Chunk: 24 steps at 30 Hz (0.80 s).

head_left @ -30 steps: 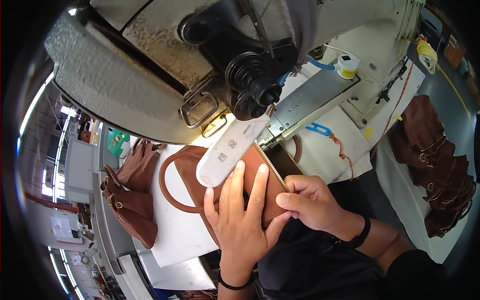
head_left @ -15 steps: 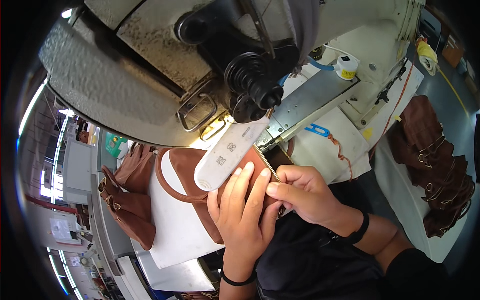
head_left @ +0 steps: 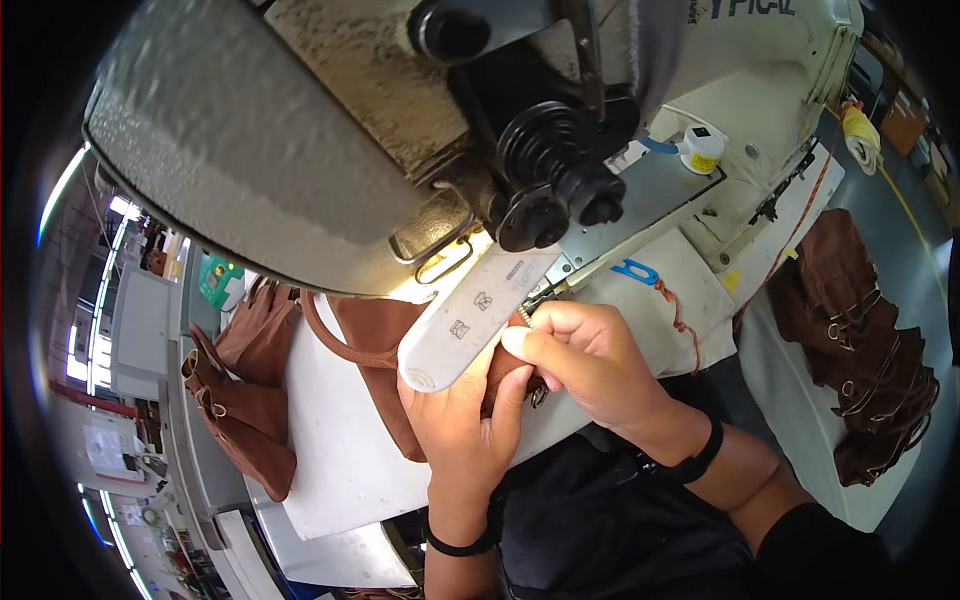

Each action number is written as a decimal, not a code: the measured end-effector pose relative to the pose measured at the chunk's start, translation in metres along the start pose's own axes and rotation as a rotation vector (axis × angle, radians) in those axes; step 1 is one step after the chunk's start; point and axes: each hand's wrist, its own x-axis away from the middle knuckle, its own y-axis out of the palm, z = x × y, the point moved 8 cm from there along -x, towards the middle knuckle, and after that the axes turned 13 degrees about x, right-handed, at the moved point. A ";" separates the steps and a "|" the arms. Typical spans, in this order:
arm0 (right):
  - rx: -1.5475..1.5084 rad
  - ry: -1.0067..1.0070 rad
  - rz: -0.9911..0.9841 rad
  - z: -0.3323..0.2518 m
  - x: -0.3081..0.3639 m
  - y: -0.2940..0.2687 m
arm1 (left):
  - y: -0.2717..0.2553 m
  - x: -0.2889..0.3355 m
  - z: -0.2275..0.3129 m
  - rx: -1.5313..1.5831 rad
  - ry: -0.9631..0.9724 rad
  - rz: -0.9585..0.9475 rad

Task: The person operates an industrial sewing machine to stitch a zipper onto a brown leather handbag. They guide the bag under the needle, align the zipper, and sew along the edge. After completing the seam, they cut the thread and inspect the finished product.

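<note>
Nearest to us, our dark lap fills the bottom of the view, and both forearms rise out of it, each with a black wristband. Our left hand [head_left: 462, 432] lies flat on the brown leather bag [head_left: 375, 345], fingers close together and pressing it down onto the white table [head_left: 335, 450]; the fingertips are tucked out of sight under the long white lamp [head_left: 478, 318] that juts out above the work. Just to the right, our right hand [head_left: 590, 368] is curled over the bag's right edge, thumb and fingers bunched together and gripping the leather there, touching the left hand. We cannot tell exactly what sits under those fingertips, though a small metal piece shows just below the hand.

The bag itself lies in the middle of the table, right under the lamp, its curved handle looping out to the left.

Further out on the left, a pile of brown bags [head_left: 245, 400] sits at the table's edge. On the right, well apart, another heap of brown bags with metal rings [head_left: 860, 340] rests on a white surface.

Farthest away, the big sewing machine [head_left: 330, 150] looms over everything, black knobs [head_left: 560, 190] facing us, a blue clip [head_left: 637, 270] and a small white spool [head_left: 702, 148] on its metal bed.
</note>
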 end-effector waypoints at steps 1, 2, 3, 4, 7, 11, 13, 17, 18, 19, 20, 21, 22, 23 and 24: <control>0.004 -0.021 0.054 -0.005 -0.001 0.000 | -0.002 -0.001 -0.002 -0.001 -0.009 0.016; 0.007 -0.023 0.084 -0.006 -0.003 0.001 | -0.003 -0.003 -0.004 -0.002 -0.018 0.031; 0.009 -0.025 0.114 -0.008 -0.004 0.003 | -0.005 -0.005 -0.005 -0.020 -0.003 0.050; 0.017 -0.025 0.144 -0.008 -0.005 0.002 | -0.003 -0.005 -0.007 -0.026 -0.007 0.061; 0.116 -0.032 0.191 -0.012 -0.008 0.002 | 0.001 -0.003 -0.014 -0.052 -0.023 0.090; 0.149 -0.054 0.223 -0.016 -0.007 0.001 | 0.006 -0.001 -0.012 -0.030 -0.033 0.117; 0.204 -0.049 0.210 -0.018 -0.007 -0.002 | 0.010 0.009 -0.004 -0.073 0.000 0.166; 0.234 -0.098 0.138 -0.016 -0.011 -0.005 | 0.015 0.017 0.000 -0.107 -0.053 0.200; 0.209 -0.091 0.135 -0.015 -0.009 -0.007 | 0.016 0.018 -0.002 -0.095 -0.079 0.212; 0.178 -0.093 0.128 -0.016 -0.009 -0.009 | 0.015 0.016 -0.003 -0.087 -0.065 0.240; 0.148 -0.096 0.121 -0.016 -0.008 -0.010 | 0.015 0.015 -0.004 -0.079 -0.053 0.267; 0.182 -0.069 0.101 -0.015 -0.006 -0.012 | 0.014 0.013 -0.005 -0.072 -0.040 0.296; 0.209 -0.047 0.083 -0.015 -0.005 -0.013 | 0.012 0.010 -0.005 -0.068 -0.021 0.321; 0.237 -0.024 0.066 -0.015 -0.004 -0.014 | 0.009 0.008 -0.007 -0.012 -0.035 0.364; 0.265 -0.001 0.048 -0.015 -0.004 -0.015 | 0.009 0.007 -0.006 -0.001 -0.006 0.333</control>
